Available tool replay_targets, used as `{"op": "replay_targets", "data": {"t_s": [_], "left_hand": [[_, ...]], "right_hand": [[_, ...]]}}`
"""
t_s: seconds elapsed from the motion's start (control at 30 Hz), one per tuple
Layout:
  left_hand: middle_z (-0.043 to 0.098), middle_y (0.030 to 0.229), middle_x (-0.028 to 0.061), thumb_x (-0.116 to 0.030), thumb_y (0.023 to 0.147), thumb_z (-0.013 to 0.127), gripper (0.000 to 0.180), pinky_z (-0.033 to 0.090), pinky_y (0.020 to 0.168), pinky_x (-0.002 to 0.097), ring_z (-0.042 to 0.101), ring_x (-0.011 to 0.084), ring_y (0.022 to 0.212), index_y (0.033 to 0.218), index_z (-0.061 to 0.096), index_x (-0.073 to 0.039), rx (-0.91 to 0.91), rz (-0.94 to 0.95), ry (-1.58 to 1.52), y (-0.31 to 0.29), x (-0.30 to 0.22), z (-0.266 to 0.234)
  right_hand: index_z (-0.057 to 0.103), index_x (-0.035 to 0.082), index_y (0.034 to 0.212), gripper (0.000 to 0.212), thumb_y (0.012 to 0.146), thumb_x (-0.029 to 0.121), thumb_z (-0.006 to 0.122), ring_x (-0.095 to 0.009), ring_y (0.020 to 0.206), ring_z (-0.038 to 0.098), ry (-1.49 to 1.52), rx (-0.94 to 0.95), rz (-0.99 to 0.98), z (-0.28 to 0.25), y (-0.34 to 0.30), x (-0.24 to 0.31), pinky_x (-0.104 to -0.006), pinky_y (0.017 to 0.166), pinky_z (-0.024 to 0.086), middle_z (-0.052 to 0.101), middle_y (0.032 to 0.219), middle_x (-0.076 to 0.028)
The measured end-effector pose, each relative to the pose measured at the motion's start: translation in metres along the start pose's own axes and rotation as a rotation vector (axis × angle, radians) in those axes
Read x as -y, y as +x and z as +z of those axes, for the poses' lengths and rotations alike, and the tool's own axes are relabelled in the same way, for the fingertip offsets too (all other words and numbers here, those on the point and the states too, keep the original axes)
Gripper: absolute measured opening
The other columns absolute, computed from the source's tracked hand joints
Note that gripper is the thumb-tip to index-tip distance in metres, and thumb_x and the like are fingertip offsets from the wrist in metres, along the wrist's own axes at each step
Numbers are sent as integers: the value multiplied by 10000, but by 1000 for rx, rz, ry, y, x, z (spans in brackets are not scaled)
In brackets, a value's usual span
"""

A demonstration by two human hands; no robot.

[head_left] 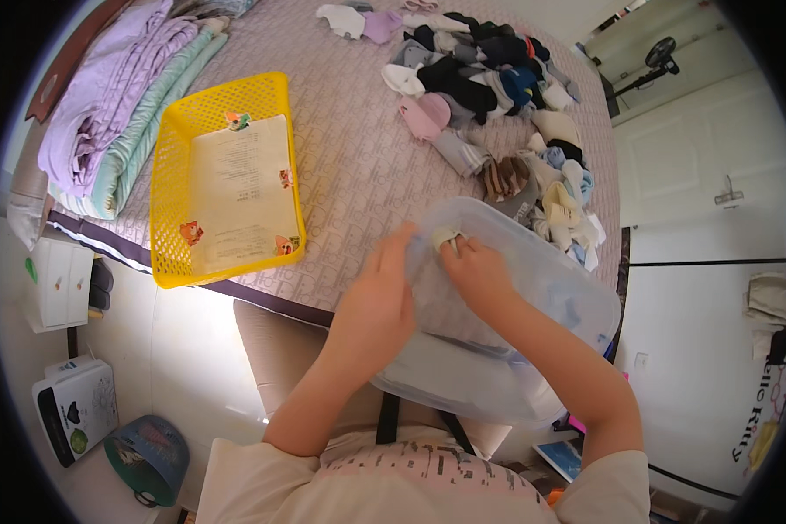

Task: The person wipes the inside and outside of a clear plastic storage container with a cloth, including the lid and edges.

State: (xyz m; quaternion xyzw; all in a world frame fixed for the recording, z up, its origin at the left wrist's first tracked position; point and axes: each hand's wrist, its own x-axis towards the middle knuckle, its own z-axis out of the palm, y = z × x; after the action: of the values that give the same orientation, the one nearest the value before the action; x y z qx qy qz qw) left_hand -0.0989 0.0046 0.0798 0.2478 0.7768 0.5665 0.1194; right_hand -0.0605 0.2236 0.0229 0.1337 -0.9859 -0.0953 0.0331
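Observation:
A translucent plastic storage bin (594,301) stands in front of me at the bed's edge. My right hand (479,275) reaches down into its far left corner. Its fingers are closed on a small pale bundle that looks like a balled sock (445,237), partly hidden by the fingertips. Outstretched fingers of my left hand (386,288) lie along the left side of the bin, with nothing in them. Beyond the bin, a loose heap of socks (463,87) in black, white, grey, pink and brown spreads over the bed (341,131).
On the left of the bed stands a yellow perforated basket (295,175) with a printed sheet (240,196) inside. Folded lilac and mint bedding (118,105) lies farther left. A small white cabinet (57,284) and a blue bucket (148,458) are on the floor at left.

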Motion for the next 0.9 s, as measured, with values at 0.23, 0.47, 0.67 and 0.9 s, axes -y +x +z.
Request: {"op": "replay_targets", "data": {"t_s": [0.23, 0.47, 0.67, 0.9], "left_hand": [[531, 1347, 233, 67, 900, 532, 531, 440, 1027, 408, 540, 400, 1232, 1414, 405, 27, -65, -3, 30, -12, -2, -2], [504, 1328, 256, 101, 860, 493, 560, 414, 1047, 443, 510, 445, 1240, 1406, 392, 26, -207, 76, 83, -31, 3, 7], [499, 1353, 256, 116, 840, 496, 568, 360, 1103, 430, 503, 400, 1267, 1397, 398, 66, -260, 65, 53, -31, 2, 16], [513, 1344, 232, 107, 837, 523, 563, 354, 1109, 416, 507, 362, 1274, 1388, 418, 59, -294, -8, -67, -28, 12, 21]], "right_hand": [[575, -37, 1050, 361, 720, 33, 702, -226, 791, 691, -121, 161, 76, -27, -28, -9, -307, 551, 560, 685, 914, -178], [548, -34, 1018, 251, 796, 43, 637, -234, 761, 686, -351, 416, 385, -8, -77, -42, -303, 504, 554, 669, 903, -186], [508, -31, 1096, 287, 833, 22, 609, -251, 694, 669, -205, 157, 298, -12, -90, -63, -327, 530, 566, 665, 848, -185], [474, -63, 1112, 366, 802, 21, 648, -387, 787, 681, 44, 568, 582, -8, -101, -22, -433, 616, 561, 672, 853, -228]]}}
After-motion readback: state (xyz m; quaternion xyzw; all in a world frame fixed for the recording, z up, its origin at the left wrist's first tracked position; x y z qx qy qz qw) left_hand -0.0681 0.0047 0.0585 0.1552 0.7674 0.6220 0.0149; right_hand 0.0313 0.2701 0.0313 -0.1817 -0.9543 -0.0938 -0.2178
